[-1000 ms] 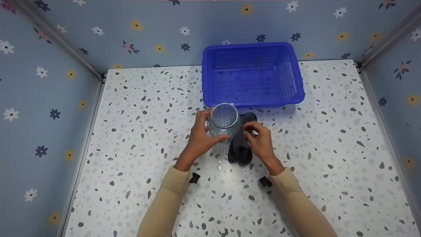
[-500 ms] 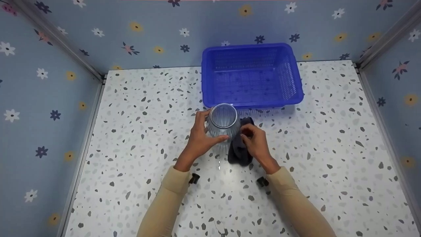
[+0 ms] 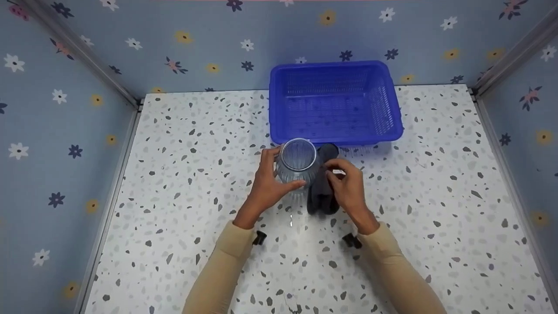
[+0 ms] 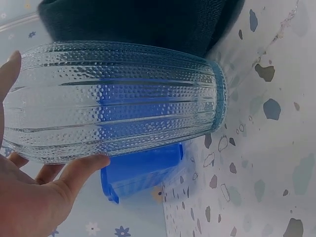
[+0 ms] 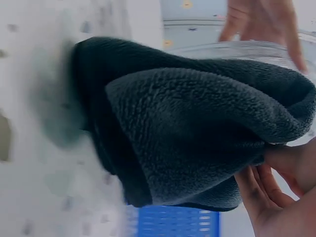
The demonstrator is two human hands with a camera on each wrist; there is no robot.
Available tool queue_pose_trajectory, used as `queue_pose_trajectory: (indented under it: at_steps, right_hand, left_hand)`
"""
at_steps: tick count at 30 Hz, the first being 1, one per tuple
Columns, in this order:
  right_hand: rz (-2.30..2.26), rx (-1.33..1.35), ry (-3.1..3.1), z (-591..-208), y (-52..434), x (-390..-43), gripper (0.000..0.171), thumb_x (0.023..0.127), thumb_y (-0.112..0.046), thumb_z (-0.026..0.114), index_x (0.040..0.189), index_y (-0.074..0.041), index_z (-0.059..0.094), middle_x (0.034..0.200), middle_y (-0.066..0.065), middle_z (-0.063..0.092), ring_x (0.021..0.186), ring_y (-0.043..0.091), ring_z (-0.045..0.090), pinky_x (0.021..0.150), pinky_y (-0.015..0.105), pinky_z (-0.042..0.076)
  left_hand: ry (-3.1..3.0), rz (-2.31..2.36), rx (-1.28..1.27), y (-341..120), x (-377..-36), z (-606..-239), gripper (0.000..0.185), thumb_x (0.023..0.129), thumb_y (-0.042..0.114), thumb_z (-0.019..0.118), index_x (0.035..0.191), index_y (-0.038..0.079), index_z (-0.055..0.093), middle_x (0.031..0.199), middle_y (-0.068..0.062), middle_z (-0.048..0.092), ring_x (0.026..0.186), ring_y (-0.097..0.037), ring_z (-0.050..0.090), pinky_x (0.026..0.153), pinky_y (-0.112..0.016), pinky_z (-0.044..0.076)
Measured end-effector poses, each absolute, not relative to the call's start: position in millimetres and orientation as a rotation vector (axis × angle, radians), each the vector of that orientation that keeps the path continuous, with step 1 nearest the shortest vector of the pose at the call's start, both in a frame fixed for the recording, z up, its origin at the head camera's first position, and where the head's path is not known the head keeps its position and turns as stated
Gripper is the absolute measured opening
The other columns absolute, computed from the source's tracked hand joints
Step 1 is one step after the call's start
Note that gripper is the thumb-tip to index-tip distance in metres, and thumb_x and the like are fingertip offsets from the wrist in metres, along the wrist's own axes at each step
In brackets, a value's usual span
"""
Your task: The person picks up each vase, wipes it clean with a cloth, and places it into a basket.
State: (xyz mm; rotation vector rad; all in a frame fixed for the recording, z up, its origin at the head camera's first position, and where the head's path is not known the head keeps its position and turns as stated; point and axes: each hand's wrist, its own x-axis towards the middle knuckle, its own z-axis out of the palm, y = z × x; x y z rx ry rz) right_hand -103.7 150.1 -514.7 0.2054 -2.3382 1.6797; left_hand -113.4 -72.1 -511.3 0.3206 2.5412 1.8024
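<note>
The left hand [image 3: 266, 185] grips the ribbed glass vase [image 3: 297, 165] upright on the table [image 3: 183, 174] before the blue basket [image 3: 392, 126], while the right hand [image 3: 348, 189] pinches a dark cloth [image 3: 322, 196] against it; a hard rub could tip the vase or slide it free.

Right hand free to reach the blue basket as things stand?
Probably yes. The blue basket sits just beyond the right hand, open side up, with nothing between them. But that hand is gripping the dark cloth against the glass vase, so it would carry or drop it first.
</note>
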Motion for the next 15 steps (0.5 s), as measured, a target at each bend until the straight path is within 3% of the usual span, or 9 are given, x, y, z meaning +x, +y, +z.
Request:
queue_pose_trajectory:
  at_steps: [15]
  right_hand:
    - [1.547, 0.334, -2.365, -472.3, 144.8, -105.0, 0.013, 0.093, 0.006, 0.077, 0.105, 0.002, 0.079, 0.106, 0.014, 0.075, 0.102, 0.028, 0.073, 0.082, 0.024, 0.061]
  left_hand:
    - [2.573, 1.804, 0.341, -70.5, -112.7, -510.1, 0.093, 0.076, 0.025, 0.097, 0.15, 0.009, 0.044, 0.145, -0.012, 0.044, 0.141, -0.03, 0.048, 0.108, -0.051, 0.052]
